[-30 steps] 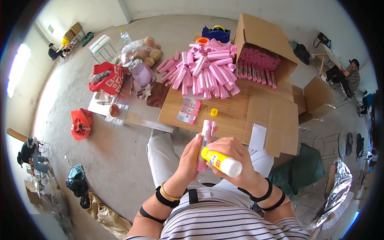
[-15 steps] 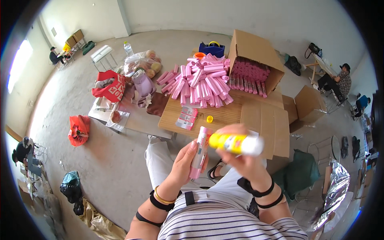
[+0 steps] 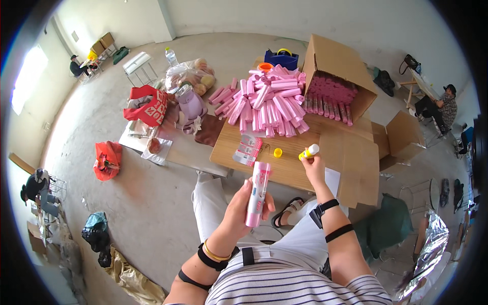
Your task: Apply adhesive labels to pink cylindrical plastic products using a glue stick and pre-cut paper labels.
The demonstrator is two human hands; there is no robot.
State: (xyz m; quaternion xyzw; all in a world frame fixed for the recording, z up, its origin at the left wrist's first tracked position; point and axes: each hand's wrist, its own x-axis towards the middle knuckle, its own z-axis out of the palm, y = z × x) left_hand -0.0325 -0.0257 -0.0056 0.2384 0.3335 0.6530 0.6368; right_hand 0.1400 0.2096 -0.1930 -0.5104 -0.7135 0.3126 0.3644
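Observation:
Upright in my left hand (image 3: 239,206) is a pink tube (image 3: 258,195) with a printed, glossy wrap around its middle; my fingers close around its lower half. My right hand (image 3: 313,168) reaches over the wooden table and grips a yellow-and-white glue stick (image 3: 309,151), tilted. Left of it, a loose yellow cap (image 3: 277,152) lies on the tabletop. Beside the cap is a small stack of pink-and-white printed labels (image 3: 247,150). Farther back spreads a large heap of pink tubes (image 3: 274,104).
An open cardboard box (image 3: 338,61) on its side holds rows of tubes. Behind the heap stand a blue tape dispenser (image 3: 282,59) and an orange ring (image 3: 265,67). A cardboard flap (image 3: 356,168) covers the table's right side. Bags and a lilac bottle (image 3: 190,103) fill the left bench.
My right hand has carried the glue stick away from the pink tube, forward and over the table. My left hand still holds the tube at about the same place.

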